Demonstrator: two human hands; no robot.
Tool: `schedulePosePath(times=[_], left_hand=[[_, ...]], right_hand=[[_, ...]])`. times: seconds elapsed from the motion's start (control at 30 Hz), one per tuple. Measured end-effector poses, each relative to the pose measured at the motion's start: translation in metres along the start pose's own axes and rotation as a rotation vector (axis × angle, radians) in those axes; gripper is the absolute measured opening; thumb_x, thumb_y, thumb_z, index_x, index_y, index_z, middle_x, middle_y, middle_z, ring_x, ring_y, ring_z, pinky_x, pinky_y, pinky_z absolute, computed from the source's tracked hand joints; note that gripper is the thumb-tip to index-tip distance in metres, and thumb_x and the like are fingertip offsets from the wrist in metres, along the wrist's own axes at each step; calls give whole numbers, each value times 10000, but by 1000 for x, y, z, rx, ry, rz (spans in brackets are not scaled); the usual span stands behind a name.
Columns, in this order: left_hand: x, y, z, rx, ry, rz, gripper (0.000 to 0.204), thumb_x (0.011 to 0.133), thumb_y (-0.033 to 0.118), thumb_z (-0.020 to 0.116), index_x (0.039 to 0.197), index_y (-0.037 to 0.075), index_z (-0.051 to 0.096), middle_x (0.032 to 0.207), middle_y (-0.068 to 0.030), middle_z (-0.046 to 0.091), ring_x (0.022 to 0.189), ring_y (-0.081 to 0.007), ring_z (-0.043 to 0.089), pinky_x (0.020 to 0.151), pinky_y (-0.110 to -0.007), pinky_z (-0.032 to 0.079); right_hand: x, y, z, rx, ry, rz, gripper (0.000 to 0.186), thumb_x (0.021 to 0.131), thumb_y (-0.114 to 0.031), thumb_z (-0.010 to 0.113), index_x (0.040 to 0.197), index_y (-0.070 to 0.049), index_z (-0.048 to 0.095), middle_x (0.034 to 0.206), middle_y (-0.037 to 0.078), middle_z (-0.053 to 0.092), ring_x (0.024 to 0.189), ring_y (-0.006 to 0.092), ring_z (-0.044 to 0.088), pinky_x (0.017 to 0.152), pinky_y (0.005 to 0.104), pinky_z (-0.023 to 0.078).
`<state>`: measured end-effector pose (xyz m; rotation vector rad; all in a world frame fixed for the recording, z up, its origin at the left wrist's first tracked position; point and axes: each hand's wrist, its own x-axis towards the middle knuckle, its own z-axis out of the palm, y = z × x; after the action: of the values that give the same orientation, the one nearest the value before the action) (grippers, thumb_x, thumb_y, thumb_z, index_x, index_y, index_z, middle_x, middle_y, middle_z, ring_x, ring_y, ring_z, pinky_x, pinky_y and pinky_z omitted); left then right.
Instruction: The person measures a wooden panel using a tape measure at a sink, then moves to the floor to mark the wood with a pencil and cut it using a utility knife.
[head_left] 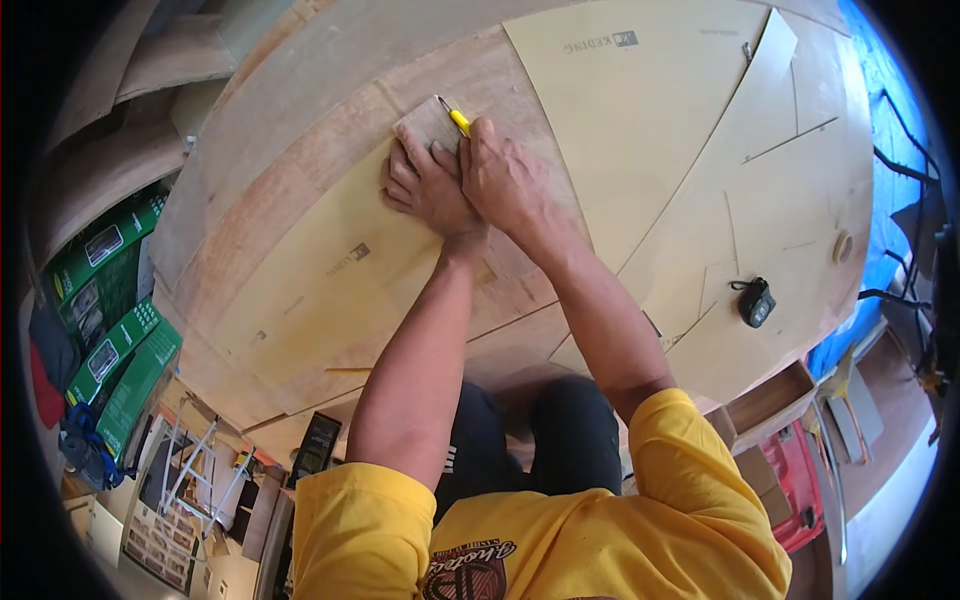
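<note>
Both my hands are at the upper middle of the wide wooden work surface (pixel 290 130). My left hand (pixel 425 190) presses down with its fingers apart on a small flat wooden piece (pixel 424 120). Beside it, nearly touching, my right hand (pixel 500 178) is closed round a scoring knife (pixel 460 122) with a yellow handle and a thin metal tip. The tip rests at the far edge of the wooden piece. Beneath my left forearm lies a cream laminate sheet (pixel 310 290); a larger cream sheet (pixel 620 110) lies to the right of my hands.
Cut strips and offcuts lie on the right, near a small black device with a strap (pixel 755 302) and a roll of tape (pixel 843 246). Green boxes (pixel 110 340) stand at the left. A stepladder (pixel 195 470) is lower left, a red case (pixel 795 485) lower right, blue sheeting (pixel 880 200) far right.
</note>
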<state>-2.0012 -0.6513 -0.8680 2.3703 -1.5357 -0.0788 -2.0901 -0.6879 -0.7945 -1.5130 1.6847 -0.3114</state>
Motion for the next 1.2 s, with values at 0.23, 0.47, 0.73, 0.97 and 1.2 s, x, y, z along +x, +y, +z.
schedulePosePath(times=[0.23,0.47,0.73,0.97,1.2], left_hand=[[-2,-2,4,1,45,8,500,1045,356,490,1473,100,458,1496,-120,455,1362,-325,402,1107,-537,287],[0,-1,7,8,113,40,470,1047,292,499,1468,83,495,1456,-132,497,1334,-335,441,1097,-548,315],[-1,5,1,-23,88,16,467,1047,269,504,1473,80,486,1456,-129,501,1343,-330,436,1112,-548,296],[0,3,1,-23,102,28,478,1049,288,508,1487,101,473,1452,-118,515,1341,-320,441,1102,-553,297],[0,6,-1,-19,65,3,467,1045,256,513,1472,69,483,1456,-132,492,1346,-330,424,1106,-547,290]], right_hand=[[-3,6,1,-81,-15,-26,282,1030,-281,510,996,-2,518,760,239,702,724,434,713,630,514,568],[-60,32,-7,-120,-67,-59,125,982,-116,511,994,8,494,721,238,667,700,442,677,634,545,522],[-149,73,-5,-84,-127,65,185,1029,-179,540,982,-25,448,695,261,629,660,474,633,594,569,480],[-202,96,2,-123,-88,121,194,1041,-199,556,983,-45,455,674,233,632,623,454,639,528,547,481],[-199,72,-20,-81,-84,255,187,1038,-201,573,1006,-51,466,681,240,621,643,455,640,559,550,483]])
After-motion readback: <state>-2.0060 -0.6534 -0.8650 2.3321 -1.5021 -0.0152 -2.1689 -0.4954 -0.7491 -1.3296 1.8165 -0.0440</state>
